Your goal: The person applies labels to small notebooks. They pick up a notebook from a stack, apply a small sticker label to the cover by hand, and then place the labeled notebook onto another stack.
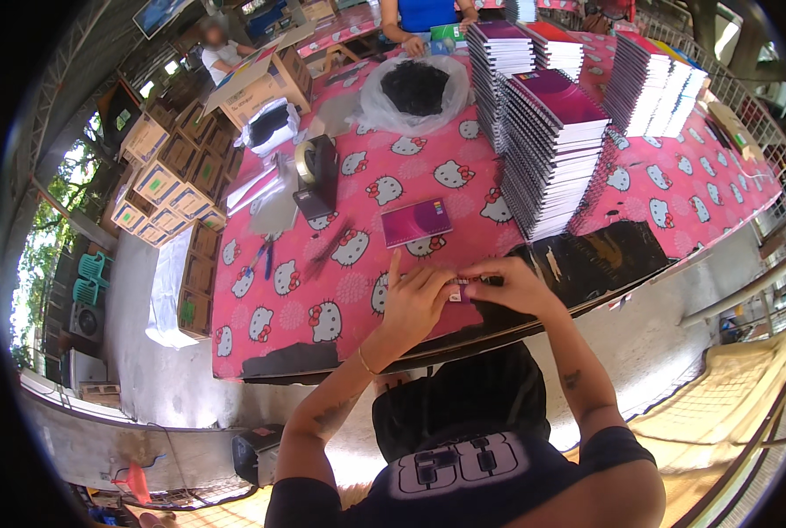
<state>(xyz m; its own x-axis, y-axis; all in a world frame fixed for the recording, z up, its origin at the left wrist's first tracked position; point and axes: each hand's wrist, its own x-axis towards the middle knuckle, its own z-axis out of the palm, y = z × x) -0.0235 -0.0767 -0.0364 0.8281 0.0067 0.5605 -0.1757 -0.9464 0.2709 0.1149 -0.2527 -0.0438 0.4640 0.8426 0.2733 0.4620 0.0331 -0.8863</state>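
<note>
At the near edge of the table, both hands meet over a small purple-and-white item (455, 294) that looks like part of a notebook; most of it is hidden by fingers. My left hand (418, 295) pinches its left side, index finger pointing away from me. On the other side my right hand (509, 286) pinches the item with thumb and fingertips, near a thin dark piece too small to make out. Just beyond my left fingertip a purple notebook or cover (417, 222) lies flat. To the right rises a tall stack of spiral notebooks (556, 158) with purple covers.
More notebook stacks (644, 84) stand at the back right. A plastic bag of black coils (415, 86) sits far centre. Left of it are a tape dispenser (315, 176), pens (263, 260) and an open carton (265, 86). Across the table is a person in blue (426, 13).
</note>
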